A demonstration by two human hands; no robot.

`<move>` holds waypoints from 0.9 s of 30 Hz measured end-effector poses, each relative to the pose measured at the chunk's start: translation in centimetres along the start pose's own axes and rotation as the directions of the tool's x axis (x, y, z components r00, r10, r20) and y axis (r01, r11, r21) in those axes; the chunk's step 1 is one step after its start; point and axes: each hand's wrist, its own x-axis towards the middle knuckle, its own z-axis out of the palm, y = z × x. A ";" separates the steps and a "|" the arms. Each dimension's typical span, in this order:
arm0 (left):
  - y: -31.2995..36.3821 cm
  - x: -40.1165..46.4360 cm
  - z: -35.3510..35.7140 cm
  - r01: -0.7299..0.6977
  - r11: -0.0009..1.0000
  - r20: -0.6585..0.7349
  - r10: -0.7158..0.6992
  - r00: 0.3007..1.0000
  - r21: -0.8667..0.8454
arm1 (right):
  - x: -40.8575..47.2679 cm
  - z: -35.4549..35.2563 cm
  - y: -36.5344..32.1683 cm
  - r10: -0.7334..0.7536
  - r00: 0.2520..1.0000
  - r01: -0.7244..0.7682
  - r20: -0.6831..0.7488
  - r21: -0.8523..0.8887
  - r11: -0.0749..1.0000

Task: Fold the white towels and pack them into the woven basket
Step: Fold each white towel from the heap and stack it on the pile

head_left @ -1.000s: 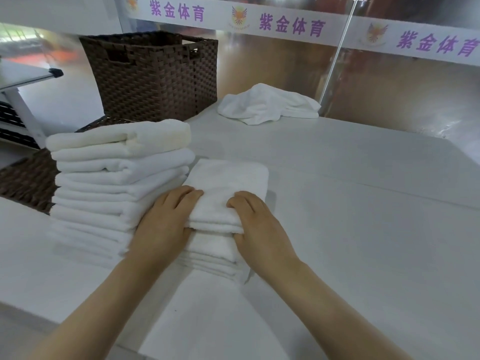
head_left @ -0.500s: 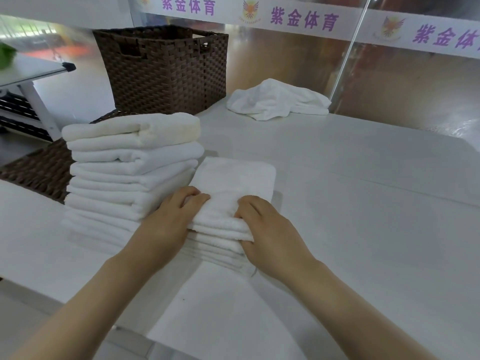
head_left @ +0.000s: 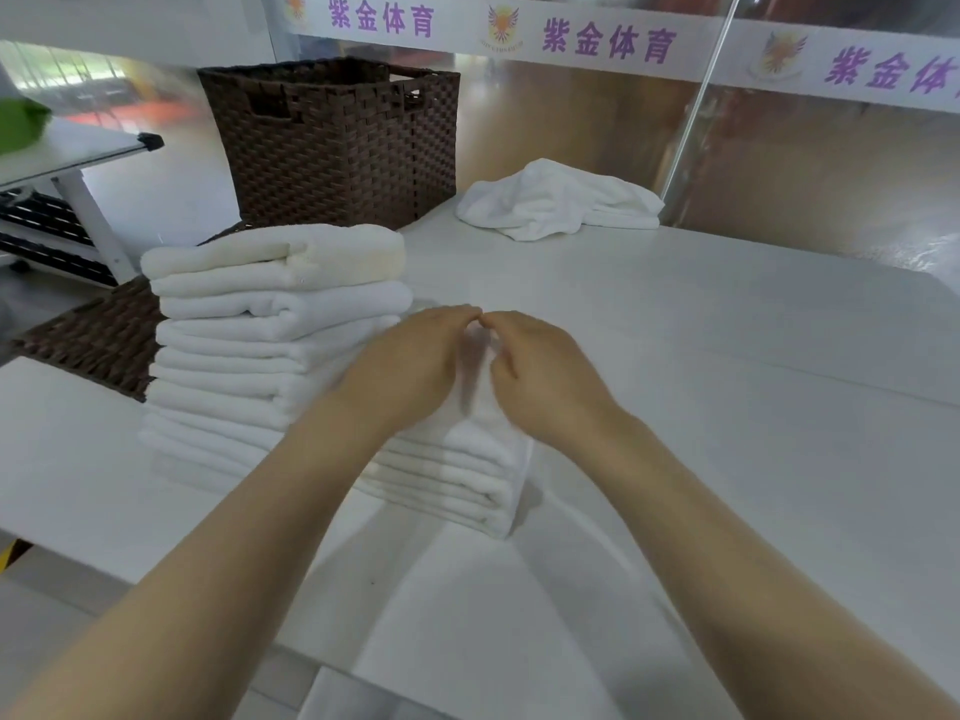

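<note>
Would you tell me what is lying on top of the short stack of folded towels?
Both hands, left hand and right hand, lie over the short stack; its top towel is mostly covered.

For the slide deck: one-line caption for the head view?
Both hands over the short folded stack, beside a taller towel stack; woven basket behind.
</note>
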 end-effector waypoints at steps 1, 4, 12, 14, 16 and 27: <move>0.1 0.5 0.7 0.017 0.999 0.042 -0.015 0.999 -0.034 | 0.4 1.4 0.0 0.020 0.998 -0.017 0.052 -0.068 0.998; -0.9 0.3 2.5 0.071 0.996 0.177 -0.080 0.981 0.056 | -0.3 4.3 0.6 0.180 0.959 -0.144 0.217 -0.174 0.974; -1.7 -0.8 3.0 0.111 0.967 0.273 -0.173 0.946 0.228 | -1.9 4.7 2.2 0.106 0.968 -0.095 0.227 -0.059 0.994; -1.2 -0.6 2.6 0.116 0.959 0.305 -0.195 0.932 0.260 | -2.2 3.9 3.1 0.058 0.972 -0.057 0.229 -0.009 0.998; -0.7 0.0 1.9 0.134 0.925 0.288 -0.245 0.926 0.355 | -2.6 3.1 4.4 0.045 0.979 -0.047 0.197 0.006 0.999; 2.0 10.9 1.3 0.038 0.901 0.393 -0.226 0.892 0.431 | -1.1 1.4 13.3 0.321 0.940 -0.323 0.116 -0.002 0.946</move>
